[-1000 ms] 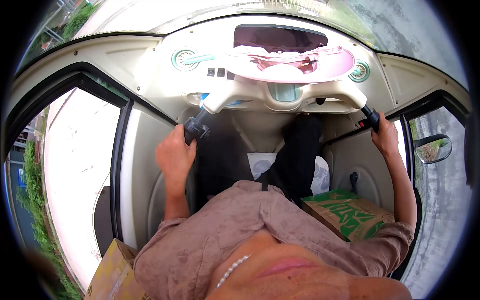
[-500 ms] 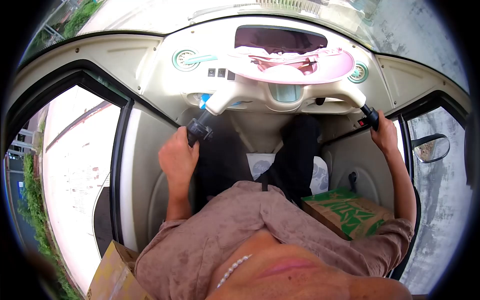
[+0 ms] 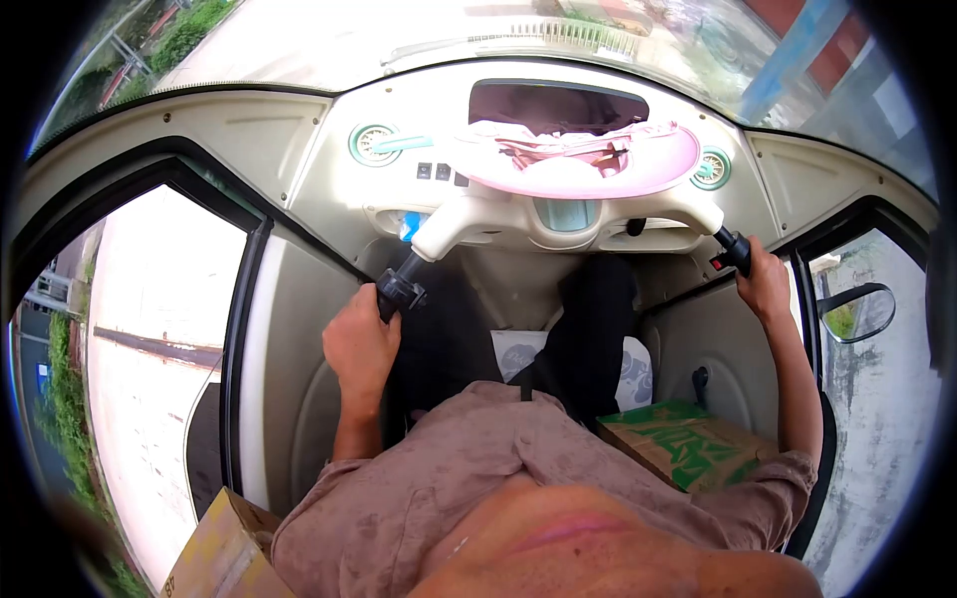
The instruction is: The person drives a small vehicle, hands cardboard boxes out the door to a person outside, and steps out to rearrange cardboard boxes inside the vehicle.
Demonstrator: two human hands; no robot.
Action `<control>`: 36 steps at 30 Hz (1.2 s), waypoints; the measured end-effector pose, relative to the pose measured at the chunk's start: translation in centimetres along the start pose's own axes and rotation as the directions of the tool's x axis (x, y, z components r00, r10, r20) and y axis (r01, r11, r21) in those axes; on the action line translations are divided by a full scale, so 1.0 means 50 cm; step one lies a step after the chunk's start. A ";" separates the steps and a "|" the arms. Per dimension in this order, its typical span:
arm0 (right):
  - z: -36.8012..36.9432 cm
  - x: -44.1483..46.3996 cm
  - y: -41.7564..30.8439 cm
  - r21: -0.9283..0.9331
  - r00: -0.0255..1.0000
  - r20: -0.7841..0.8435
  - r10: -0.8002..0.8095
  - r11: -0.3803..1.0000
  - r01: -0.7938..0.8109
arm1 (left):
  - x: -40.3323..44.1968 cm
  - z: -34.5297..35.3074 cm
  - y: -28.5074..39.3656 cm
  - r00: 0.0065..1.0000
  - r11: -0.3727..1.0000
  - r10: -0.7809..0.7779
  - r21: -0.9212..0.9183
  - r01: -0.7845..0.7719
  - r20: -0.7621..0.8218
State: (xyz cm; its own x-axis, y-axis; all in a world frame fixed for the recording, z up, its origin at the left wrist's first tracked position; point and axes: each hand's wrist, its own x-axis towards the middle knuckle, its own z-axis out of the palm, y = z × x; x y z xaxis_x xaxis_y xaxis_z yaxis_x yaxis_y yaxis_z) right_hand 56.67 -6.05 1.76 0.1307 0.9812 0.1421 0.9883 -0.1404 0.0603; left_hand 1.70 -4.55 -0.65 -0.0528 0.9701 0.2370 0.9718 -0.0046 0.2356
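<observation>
I sit in a small enclosed vehicle with a cream handlebar (image 3: 454,227) in front of me. My left hand (image 3: 361,339) is wrapped round the black left grip (image 3: 401,291), next to its switch block. On the other side my right hand (image 3: 766,282) is closed round the black right grip (image 3: 736,253), which carries a small red switch. A pink hat-like fabric item (image 3: 658,169) lies over the middle of the handlebar, in front of a dark display (image 3: 558,104). Fingertips of both hands are partly hidden behind the grips.
A green-and-brown cardboard box (image 3: 688,444) sits by my right side, another carton (image 3: 224,548) at lower left. Doors with windows flank me; a side mirror (image 3: 857,312) is outside the right one. Pale pavement (image 3: 289,45) shows through the windshield, a grey wall (image 3: 867,429) at right.
The scenery outside has shifted; a blue post and reddish surface now show at upper right. Both hands keep their hold, and the handlebar looks nearly unchanged. The view has tilted slightly.
</observation>
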 end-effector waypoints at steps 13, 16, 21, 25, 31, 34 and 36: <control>0.005 -0.025 -0.011 0.022 1.000 -0.005 0.001 1.000 -0.001 | 0.017 0.000 -0.019 0.995 0.996 0.088 -0.008 -0.089 -0.052; 0.006 -0.015 -0.018 -0.001 0.998 -0.021 0.058 0.998 -0.058 | 0.039 -0.011 -0.023 0.993 0.994 0.113 0.000 -0.113 -0.045; 0.001 -0.065 -0.048 0.004 0.996 0.035 0.076 0.997 -0.077 | 0.049 -0.013 -0.034 0.996 0.994 0.093 0.052 -0.092 -0.004; 0.011 -0.057 -0.040 -0.005 0.996 -0.020 0.089 0.996 -0.089 | 0.064 -0.006 -0.034 0.992 0.992 0.125 0.041 -0.123 -0.036; 0.029 -0.070 -0.049 -0.103 0.989 -0.123 0.082 0.990 -0.095 | 0.077 -0.003 -0.040 0.992 0.993 0.119 -0.002 -0.119 -0.049; 0.030 -0.087 -0.059 -0.123 0.986 -0.160 0.048 0.990 -0.069 | 0.078 -0.013 -0.040 0.993 0.993 0.115 0.019 -0.115 -0.032; 0.040 -0.091 -0.048 -0.137 0.985 -0.163 0.051 0.988 -0.074 | 0.091 -0.013 -0.033 0.993 0.993 0.116 0.032 -0.116 -0.020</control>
State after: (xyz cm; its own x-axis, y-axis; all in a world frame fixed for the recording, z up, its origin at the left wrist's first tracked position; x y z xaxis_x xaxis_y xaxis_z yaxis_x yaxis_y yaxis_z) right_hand 53.87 -9.89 -1.02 0.1666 0.9379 0.3043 0.9556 -0.2297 0.1847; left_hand -0.29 -0.30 0.67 0.0560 0.9579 0.2815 0.9784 -0.1088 0.1759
